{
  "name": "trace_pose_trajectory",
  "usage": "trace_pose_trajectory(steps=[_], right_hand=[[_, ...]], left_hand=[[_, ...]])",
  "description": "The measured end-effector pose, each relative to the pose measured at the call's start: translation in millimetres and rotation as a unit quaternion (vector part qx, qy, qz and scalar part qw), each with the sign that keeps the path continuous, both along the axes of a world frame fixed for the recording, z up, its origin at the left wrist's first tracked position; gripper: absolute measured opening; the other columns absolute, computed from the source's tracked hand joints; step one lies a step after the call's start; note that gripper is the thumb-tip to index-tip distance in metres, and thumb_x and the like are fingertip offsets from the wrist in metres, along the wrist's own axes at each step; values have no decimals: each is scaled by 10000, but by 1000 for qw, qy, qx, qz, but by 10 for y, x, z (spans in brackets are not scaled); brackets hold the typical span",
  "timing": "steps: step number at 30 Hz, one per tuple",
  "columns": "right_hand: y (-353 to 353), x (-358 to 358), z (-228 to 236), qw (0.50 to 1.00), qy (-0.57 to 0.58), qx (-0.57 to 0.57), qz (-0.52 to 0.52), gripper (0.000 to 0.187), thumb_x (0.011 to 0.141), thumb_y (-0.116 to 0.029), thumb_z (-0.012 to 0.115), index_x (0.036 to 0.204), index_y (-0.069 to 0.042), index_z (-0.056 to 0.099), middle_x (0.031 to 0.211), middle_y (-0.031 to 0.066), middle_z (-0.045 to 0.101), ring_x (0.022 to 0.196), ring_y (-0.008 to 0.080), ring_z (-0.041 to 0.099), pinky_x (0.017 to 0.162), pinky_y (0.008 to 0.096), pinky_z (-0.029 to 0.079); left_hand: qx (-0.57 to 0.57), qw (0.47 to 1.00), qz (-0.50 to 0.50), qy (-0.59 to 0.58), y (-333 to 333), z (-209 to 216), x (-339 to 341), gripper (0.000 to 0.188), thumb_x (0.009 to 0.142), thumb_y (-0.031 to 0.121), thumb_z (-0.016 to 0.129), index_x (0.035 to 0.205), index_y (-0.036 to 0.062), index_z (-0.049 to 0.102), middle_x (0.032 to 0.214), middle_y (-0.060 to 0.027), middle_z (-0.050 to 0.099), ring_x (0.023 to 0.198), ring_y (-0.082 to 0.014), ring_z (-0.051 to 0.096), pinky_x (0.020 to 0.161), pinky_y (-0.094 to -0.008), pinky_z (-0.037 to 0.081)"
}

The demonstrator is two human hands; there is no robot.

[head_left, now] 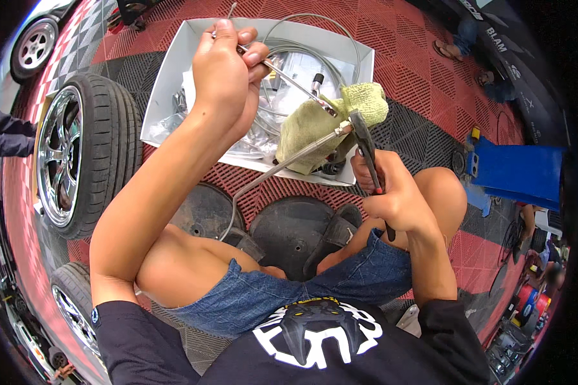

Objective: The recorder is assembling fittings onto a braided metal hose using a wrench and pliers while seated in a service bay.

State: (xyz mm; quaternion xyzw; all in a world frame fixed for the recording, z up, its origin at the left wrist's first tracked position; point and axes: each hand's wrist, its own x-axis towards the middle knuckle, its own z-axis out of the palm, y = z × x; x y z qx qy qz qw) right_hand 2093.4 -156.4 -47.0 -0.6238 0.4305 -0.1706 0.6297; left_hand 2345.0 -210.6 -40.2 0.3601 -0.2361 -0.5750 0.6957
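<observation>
My left hand [223,74] is closed around a long, slim silver wrench [282,75], held over the white box. The wrench's far end lies against a yellow-green cloth [304,131], close to a metal fitting [344,128]. Dark pliers [367,146] are gripped in my right hand [393,189], their jaws at that fitting. From the fitting a bent metal tube [273,171] runs down and left, ending between my legs. The cloth is bunched behind the fitting and hides what lies under it.
The white cardboard box [168,76] holds coiled braided hose [340,64], plastic bags and small parts. Wheels with tyres [106,151] stand at left. A blue metal piece [517,172] is at right. Black pads [292,228] lie on the red and grey tile floor between my legs.
</observation>
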Motion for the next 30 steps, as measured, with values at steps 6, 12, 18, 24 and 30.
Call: trace_pose_trajectory(steps=[6,12,18,24,30], right_hand=[[5,0,-20,1000,4,-27,11,282,542,-26,546,733,-71,344,700,-37,263,636,72,239,537,266,204],[26,42,26,999,-5,-33,8,276,534,-26,546,741,-56,365,694,-31,271,631,84,240,537,277,200],[8,24,4,1000,-13,-20,17,280,525,-32,543,752,-50,380,704,-30,279,643,85,245,545,279,203],[19,25,-65,1000,-15,-8,24,281,526,-40,540,751,-55,374,707,-34,276,644,85,245,548,279,203],[42,88,101,997,35,-54,44,331,553,-47,552,863,64,518,668,46,365,637,147,351,568,310,318]], left_hand=[[75,996,-27,50,-47,-60,-61,174,1082,203,340,997,60,391,894,-26,437,631,-50,386,493,-184,343],[145,986,-60,62,-71,-109,-112,188,1077,180,338,981,27,391,885,-49,449,639,-38,399,452,-173,311],[215,968,-120,53,-82,-221,-197,169,1078,177,320,991,46,381,888,-80,459,697,-103,461,434,-181,314],[255,954,-140,70,-31,-410,-267,239,1084,227,289,1060,-2,353,932,-98,452,702,-153,474,483,-224,357],[305,938,-139,90,24,-307,-303,187,1060,156,283,1016,-5,366,925,-99,452,703,-149,475,470,-216,357]])
